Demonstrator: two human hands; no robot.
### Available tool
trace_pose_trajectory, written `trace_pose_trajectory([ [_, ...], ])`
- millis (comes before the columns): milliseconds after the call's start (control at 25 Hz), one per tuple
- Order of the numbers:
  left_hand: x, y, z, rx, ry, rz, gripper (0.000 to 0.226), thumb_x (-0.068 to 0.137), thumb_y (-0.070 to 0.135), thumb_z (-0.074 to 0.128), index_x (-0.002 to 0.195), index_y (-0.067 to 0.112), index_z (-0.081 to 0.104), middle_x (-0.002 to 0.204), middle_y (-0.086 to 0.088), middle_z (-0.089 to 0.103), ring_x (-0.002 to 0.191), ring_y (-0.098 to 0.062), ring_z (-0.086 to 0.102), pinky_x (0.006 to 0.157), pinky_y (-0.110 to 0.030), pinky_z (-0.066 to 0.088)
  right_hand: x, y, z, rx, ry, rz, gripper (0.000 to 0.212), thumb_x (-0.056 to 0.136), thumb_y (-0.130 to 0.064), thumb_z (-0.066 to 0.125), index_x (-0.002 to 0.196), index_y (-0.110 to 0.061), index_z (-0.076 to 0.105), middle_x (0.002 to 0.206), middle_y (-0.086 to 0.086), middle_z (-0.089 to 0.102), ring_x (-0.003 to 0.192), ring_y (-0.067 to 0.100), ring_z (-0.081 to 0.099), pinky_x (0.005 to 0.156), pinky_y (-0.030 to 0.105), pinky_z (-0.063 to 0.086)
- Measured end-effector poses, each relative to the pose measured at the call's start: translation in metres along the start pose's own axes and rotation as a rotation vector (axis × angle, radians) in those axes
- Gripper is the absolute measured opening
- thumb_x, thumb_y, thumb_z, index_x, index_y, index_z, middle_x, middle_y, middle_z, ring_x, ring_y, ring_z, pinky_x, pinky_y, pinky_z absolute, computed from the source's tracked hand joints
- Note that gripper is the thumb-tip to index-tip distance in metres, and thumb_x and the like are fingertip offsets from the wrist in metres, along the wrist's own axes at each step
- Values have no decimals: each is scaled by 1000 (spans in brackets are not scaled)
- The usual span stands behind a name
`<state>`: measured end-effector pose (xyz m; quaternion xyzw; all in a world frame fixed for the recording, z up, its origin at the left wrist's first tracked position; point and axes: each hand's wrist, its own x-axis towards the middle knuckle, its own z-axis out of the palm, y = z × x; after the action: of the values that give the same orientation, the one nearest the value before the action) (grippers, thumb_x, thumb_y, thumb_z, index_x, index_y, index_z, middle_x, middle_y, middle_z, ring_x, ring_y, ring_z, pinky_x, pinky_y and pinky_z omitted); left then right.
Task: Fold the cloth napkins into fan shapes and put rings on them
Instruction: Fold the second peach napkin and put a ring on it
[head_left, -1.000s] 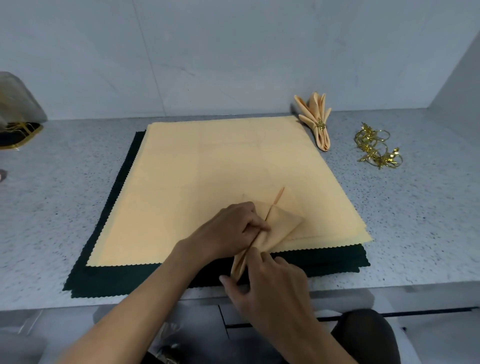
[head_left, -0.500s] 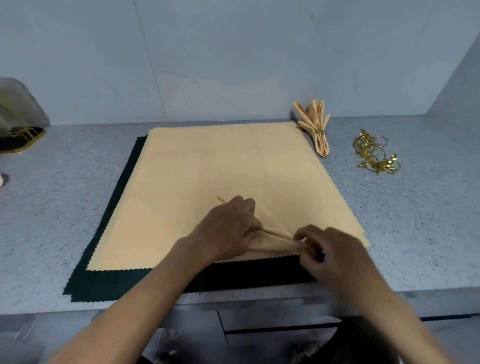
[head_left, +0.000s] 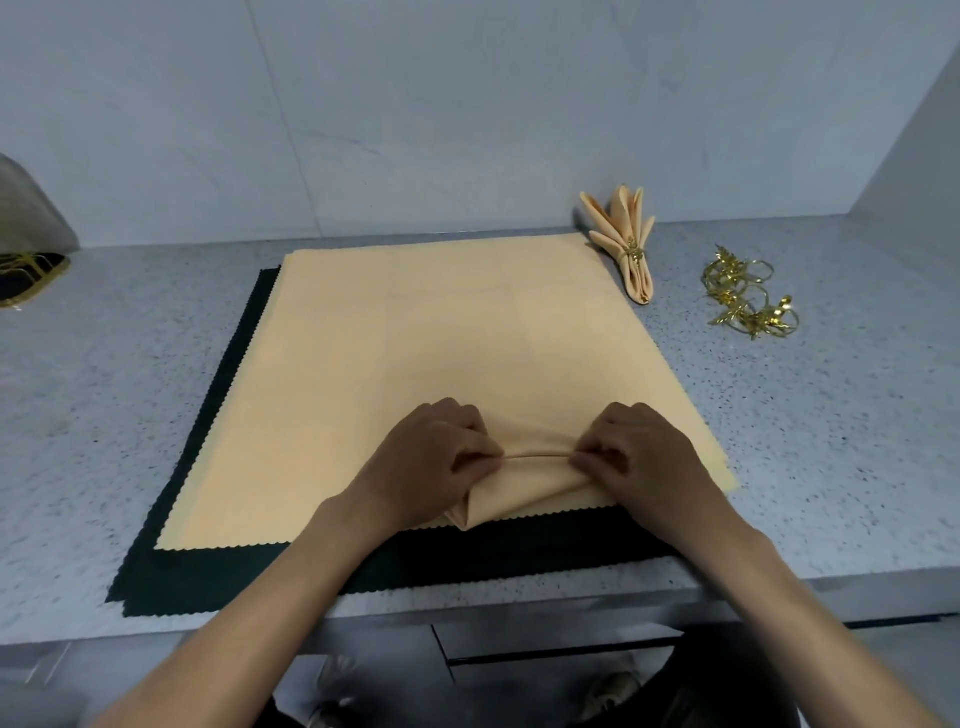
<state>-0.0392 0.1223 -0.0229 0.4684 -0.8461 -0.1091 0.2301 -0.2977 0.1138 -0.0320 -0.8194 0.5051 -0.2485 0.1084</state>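
A partly folded peach napkin (head_left: 524, 475) lies across the near edge of a flat stack of peach napkins (head_left: 441, 353), with a pleat ridge running left to right. My left hand (head_left: 431, 457) pinches its left end and my right hand (head_left: 639, 457) pinches its right end. Under the peach stack lie dark green napkins (head_left: 218, 566). A finished fan napkin (head_left: 626, 241) with a gold ring on it lies at the stack's far right corner. Several loose gold rings (head_left: 748, 299) sit to its right.
The grey speckled counter (head_left: 831, 441) ends at a front edge just below the green napkins, with drawers beneath. A white wall stands behind, and a side wall rises at the far right. A dark, gold-trimmed object (head_left: 28, 275) sits at the far left.
The folded napkin has turned from pointing away to lying crosswise. My right hand moved from its near end up to its right end, and both hands now pinch a pleat.
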Motion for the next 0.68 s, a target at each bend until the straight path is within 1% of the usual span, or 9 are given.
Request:
trace_pose_trajectory([
  [80, -4, -4, -1, -21, 18, -11, 13, 90, 29, 67, 97, 24, 77, 88, 16, 62, 88, -2, 47, 78, -14, 36, 0, 0, 1, -102, 10, -83, 15, 91, -33, 62, 82, -23, 68, 82, -11, 57, 79, 15, 51, 72, 29, 33],
  [200, -6, -6, 1, -50, 44, -39, 10, 89, 26, 71, 96, 25, 77, 86, 21, 58, 88, 0, 44, 77, -8, 33, 4, -8, -2, -278, -3, -203, 22, 92, -32, 50, 82, -22, 67, 79, -7, 57, 74, 20, 54, 68, 36, 38],
  [280, -5, -6, 3, -69, 64, -60, 7, 88, 27, 72, 92, 25, 77, 84, 22, 55, 88, 1, 44, 75, -8, 33, 13, -19, -1, -241, -60, -243, 17, 93, -30, 55, 87, -23, 69, 84, -8, 59, 79, 17, 53, 72, 36, 39],
  [360, -5, -5, 4, -55, 77, -70, 4, 86, 27, 74, 88, 24, 76, 82, 20, 56, 86, 1, 43, 71, -10, 33, 18, -30, 8, -101, -107, -217, 12, 93, -32, 62, 92, -24, 71, 89, -11, 60, 83, 13, 49, 77, 35, 38],
  [440, -7, -5, 3, -19, 73, -50, 6, 88, 28, 71, 87, 23, 75, 83, 17, 59, 85, 0, 42, 71, -13, 33, 19, -36, 16, 17, -83, -169, 12, 93, -31, 62, 92, -23, 72, 89, -11, 60, 82, 11, 47, 78, 36, 40],
  [520, -11, -6, 3, 27, 51, 3, 17, 92, 31, 61, 91, 23, 75, 87, 13, 61, 85, -6, 45, 74, -22, 38, 17, -39, 20, -20, -63, -201, 15, 95, -29, 58, 93, -23, 72, 87, -11, 59, 80, 11, 47, 75, 36, 42],
  [560, -13, -6, 3, 45, 33, 24, 23, 94, 33, 56, 92, 23, 76, 89, 12, 60, 85, -8, 47, 75, -26, 40, 17, -41, 20, -67, -70, -246, 16, 95, -28, 57, 95, -23, 72, 87, -10, 58, 80, 12, 47, 72, 33, 42],
  [640, -15, -6, -2, 75, -14, 45, 29, 94, 34, 49, 95, 24, 76, 92, 11, 59, 88, -10, 47, 77, -30, 40, 24, -46, 22, -93, -99, -289, 14, 95, -28, 59, 97, -24, 72, 88, -10, 59, 81, 12, 48, 70, 27, 35],
  [680, -17, -6, -6, 78, -43, 51, 30, 92, 32, 48, 99, 25, 76, 96, 11, 59, 90, -10, 47, 79, -31, 39, 28, -48, 24, -49, -115, -254, 13, 94, -31, 61, 95, -24, 72, 88, -11, 59, 82, 10, 48, 71, 26, 32],
])
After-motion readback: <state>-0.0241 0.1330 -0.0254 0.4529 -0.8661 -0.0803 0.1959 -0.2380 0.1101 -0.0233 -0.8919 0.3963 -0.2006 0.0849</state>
